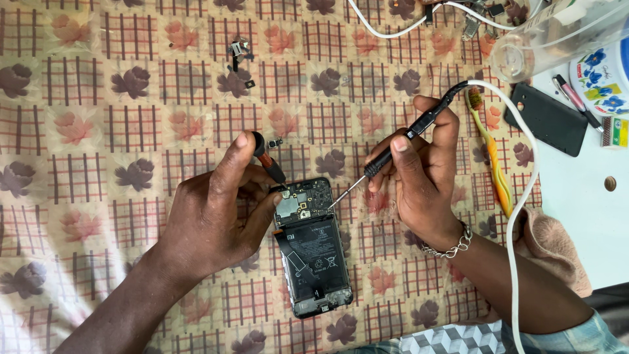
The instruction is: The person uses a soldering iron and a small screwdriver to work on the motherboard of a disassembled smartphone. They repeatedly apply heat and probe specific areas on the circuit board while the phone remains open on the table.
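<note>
An opened phone (pixel 313 252) lies near the middle of the floral cloth (pixel 98 131), back cover off. The left hand (pixel 219 203) closes its grip on a red-and-black screwdriver (pixel 267 159) at the phone's far-left corner — the right hand (pixel 419 177) pinches a black corded tool (pixel 393 149), tip on the circuit board (pixel 304 200). A toothbrush (pixel 491 154) lies right.

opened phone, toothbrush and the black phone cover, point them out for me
opened phone (pixel 313 252), head view, on the black battery in its middle.
toothbrush (pixel 495 167), head view, on the yellow and orange handle.
black phone cover (pixel 549 119), head view, on its flat middle.
</note>
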